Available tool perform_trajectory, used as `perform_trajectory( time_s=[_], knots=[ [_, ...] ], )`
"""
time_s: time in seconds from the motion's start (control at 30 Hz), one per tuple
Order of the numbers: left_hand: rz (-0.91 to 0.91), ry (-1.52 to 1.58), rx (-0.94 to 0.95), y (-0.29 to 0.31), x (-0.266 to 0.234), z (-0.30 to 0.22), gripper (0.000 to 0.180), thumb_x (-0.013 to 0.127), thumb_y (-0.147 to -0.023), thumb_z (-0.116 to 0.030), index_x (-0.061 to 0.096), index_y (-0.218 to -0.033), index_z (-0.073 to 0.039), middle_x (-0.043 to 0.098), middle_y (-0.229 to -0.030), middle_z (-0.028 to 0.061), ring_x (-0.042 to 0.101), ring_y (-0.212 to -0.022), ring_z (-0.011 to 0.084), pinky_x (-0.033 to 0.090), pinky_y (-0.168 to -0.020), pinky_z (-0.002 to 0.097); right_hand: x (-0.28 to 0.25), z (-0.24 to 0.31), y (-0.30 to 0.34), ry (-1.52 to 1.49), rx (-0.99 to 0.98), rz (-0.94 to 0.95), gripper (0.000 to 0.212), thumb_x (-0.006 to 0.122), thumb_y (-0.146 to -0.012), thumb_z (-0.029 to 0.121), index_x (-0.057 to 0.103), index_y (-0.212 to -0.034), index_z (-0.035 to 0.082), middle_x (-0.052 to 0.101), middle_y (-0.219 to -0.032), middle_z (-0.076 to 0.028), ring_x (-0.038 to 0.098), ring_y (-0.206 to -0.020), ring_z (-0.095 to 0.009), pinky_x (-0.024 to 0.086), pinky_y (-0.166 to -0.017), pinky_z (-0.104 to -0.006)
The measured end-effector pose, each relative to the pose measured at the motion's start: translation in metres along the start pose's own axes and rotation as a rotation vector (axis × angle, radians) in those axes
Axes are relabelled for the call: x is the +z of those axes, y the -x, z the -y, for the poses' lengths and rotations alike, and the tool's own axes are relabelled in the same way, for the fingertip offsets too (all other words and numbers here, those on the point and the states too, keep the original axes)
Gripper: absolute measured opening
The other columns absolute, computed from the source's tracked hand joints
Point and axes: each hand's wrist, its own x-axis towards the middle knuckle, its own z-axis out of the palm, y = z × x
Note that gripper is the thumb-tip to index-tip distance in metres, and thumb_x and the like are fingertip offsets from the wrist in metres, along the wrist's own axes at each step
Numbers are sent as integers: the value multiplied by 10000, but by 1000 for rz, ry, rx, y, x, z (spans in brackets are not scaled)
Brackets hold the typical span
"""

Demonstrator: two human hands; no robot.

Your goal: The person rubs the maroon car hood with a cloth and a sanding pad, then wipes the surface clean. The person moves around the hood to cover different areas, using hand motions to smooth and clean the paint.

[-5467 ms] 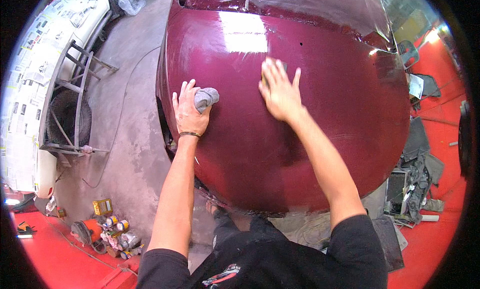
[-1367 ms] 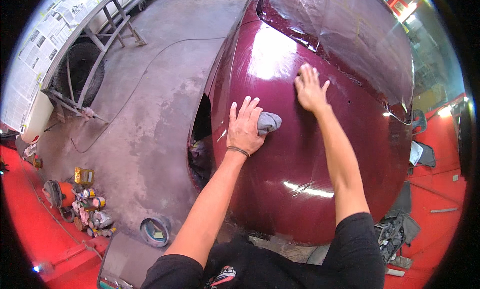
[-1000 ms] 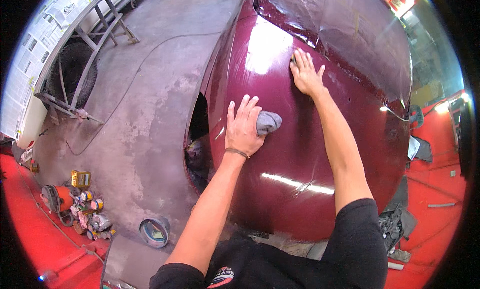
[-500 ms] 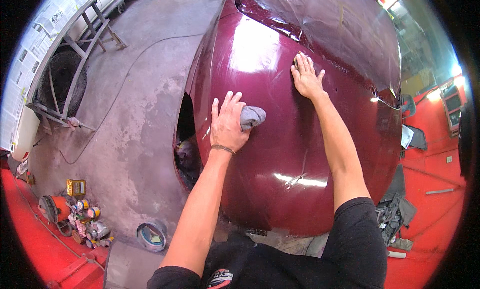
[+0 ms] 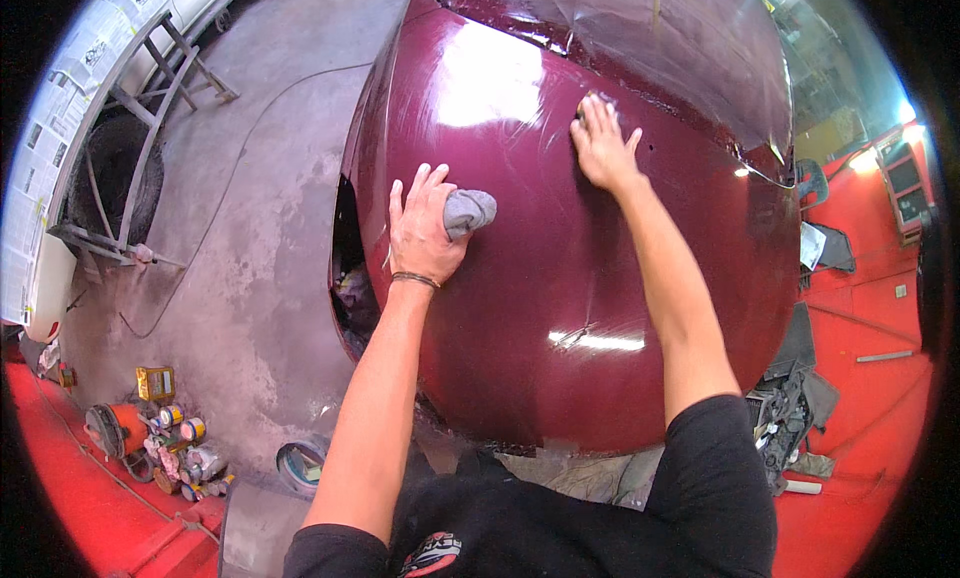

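A glossy dark red car hood (image 5: 520,308) spreads out in front of me. My left hand (image 5: 428,226) lies on its left part, fingers stretched forward, with a bunched grey cloth (image 5: 469,214) held at the thumb side. Farther up and to the right, my right hand (image 5: 606,150) is laid flat on the hood. Under its fingertips a small dark thing shows at the edge; the fingers hide most of it, so its kind cannot be told. Streaky smears cross the paint around both hands.
Clear plastic sheeting (image 5: 690,48) covers the windshield area. To the left stand a metal frame (image 5: 150,108) and a paper-masked vehicle (image 5: 50,158); a hose (image 5: 240,158) crosses the floor. Cans (image 5: 190,430) cluster at lower left, dark parts (image 5: 790,418) at right.
The view has shifted a little, so the hood appears farther left and higher. My left hand has slid slightly left with the cloth. My right hand stays near the same spot on the hood.
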Motion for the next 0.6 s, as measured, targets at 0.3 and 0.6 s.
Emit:
perform_trajectory(
  time_s=[0.3, 0.6],
  knots=[
    [-11, -58, 6, 1, -4, 10, 575, 866, -846, -270, 640, -1352, -115, 578, -1597, 91, 447, -1563, 326, 242, -1320, 576, 9, -18, 117, 127, -317, 68, 676, 332, -1159, 507, 231, -1751, 196, 172, -1839, -22, 117, -1700, -255, 2, -1301, -746],
    [-2, -92, 37, 1, -5, 20, 552, 841, -900, -285, 631, -1381, -111, 574, -1607, 73, 444, -1569, 324, 249, -1314, 569, 41, 63, 97, -49, -195, -196, 610, 315, -1158, 448, 351, -1692, 155, 262, -1805, -59, 194, -1681, -265, 55, -1294, -776]
  ],
)
